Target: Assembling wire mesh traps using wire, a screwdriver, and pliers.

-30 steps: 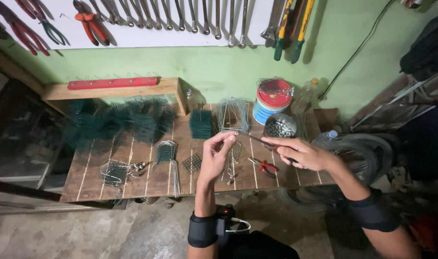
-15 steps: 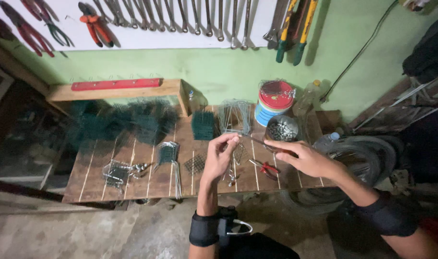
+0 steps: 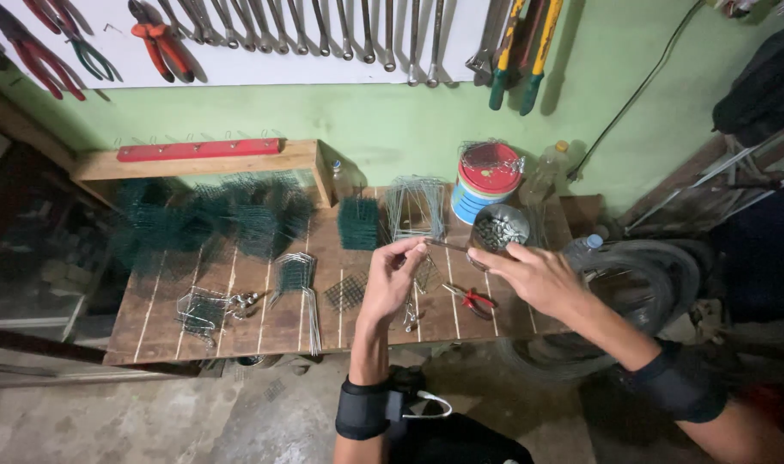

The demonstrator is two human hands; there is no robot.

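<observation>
Two bare hands meet above a slatted wooden workbench (image 3: 237, 309) that stands against a green wall (image 3: 392, 129), where a white board (image 3: 237, 51) carries rows of pliers, spanners and long-handled cutters. Dark green wire mesh (image 3: 211, 219) lies heaped over the bench's back left, under a low wooden shelf with a red strip (image 3: 198, 149) along its top. Further right stand a small block of green mesh (image 3: 358, 222), a bundle of bare bent wire frames (image 3: 415, 206), a red-lidded tin with blue and white bands (image 3: 486, 180), and a round bowl of small metal pieces (image 3: 499, 228). On the front of the bench lie a small wire cage (image 3: 198, 309), a fan of bent wires (image 3: 299, 283), a flat mesh square (image 3: 347, 292) and red-handled pliers (image 3: 473, 299). The left hand (image 3: 392, 279) has its fingertips pinched together on one end of a thin wire piece (image 3: 443, 247), held in the air over the bench's middle; the right hand (image 3: 533, 275) grips the other end between thumb and forefinger. Both wrists wear black bands.
</observation>
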